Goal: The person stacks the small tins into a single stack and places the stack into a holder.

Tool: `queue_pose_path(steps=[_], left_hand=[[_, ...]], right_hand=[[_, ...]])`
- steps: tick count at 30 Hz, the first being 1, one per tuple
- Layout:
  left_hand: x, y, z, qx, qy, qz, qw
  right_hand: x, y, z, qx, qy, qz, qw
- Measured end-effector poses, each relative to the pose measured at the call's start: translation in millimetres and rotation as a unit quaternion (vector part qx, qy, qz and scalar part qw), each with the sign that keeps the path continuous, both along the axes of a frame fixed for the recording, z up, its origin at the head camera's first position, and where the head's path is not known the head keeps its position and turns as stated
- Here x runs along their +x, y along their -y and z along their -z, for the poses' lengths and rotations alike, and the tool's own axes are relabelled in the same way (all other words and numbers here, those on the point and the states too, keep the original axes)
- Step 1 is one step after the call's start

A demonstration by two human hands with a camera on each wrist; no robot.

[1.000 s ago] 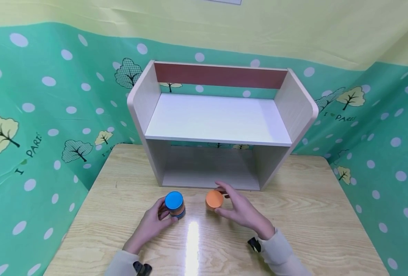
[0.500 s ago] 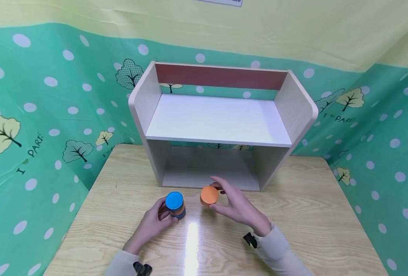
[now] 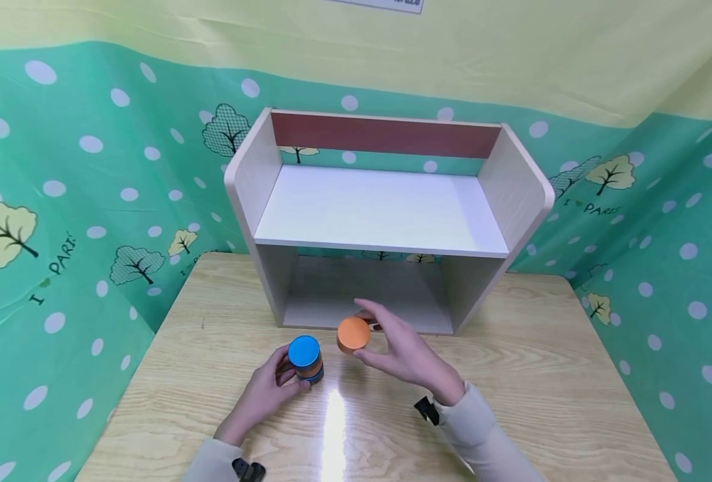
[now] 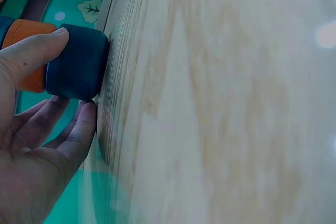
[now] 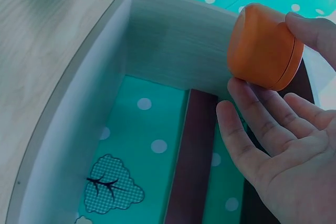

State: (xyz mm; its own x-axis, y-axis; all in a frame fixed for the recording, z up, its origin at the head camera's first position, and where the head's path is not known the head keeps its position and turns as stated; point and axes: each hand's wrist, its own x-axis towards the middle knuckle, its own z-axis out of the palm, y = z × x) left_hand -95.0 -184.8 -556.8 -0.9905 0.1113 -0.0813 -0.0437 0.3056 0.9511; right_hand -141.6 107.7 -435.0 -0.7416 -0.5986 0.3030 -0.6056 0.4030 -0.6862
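Observation:
A small upright stack of round lidded jars stands on the table, with a blue jar (image 3: 304,351) on top. In the left wrist view an orange jar (image 4: 32,27) forms the middle, and a dark blue jar (image 4: 79,61) meets the tabletop. My left hand (image 3: 265,391) holds the stack low down, thumb on one side and fingers on the other. Another orange jar (image 3: 352,333) is in my right hand (image 3: 401,351), pinched between thumb and fingertips. It is raised above the table, to the right of the stack and slightly farther back.
Behind my hands stands a two-level shelf (image 3: 380,207) with pale side panels and a dark red back rail (image 3: 386,134). The wooden table (image 3: 543,375) extends to both sides. A green dotted curtain (image 3: 91,234) surrounds the table at the back and sides.
My right hand has lifted the orange jar and carried it left and slightly away from me, closer to the stack. The left hand and the stack have stayed still.

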Motion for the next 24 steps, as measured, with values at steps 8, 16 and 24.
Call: queue_pose_path(steps=[8,16,24], left_hand=[[0.2,0,-1.0,0.008,0.003,-0.001,1.0000],[0.1,-1,-1.7,0.014,0.010,-0.007,0.9998],[-0.3,0,1.1,0.022,0.006,-0.001,0.9997]], right_hand=[[-2.2,11,-7.6,0.003,-0.007,-0.011,1.000],[-5.7,23,-10.9,0.008,0.004,-0.024,1.000],[-6.1,40,-12.4,0.012,0.025,-0.032,0.999]])
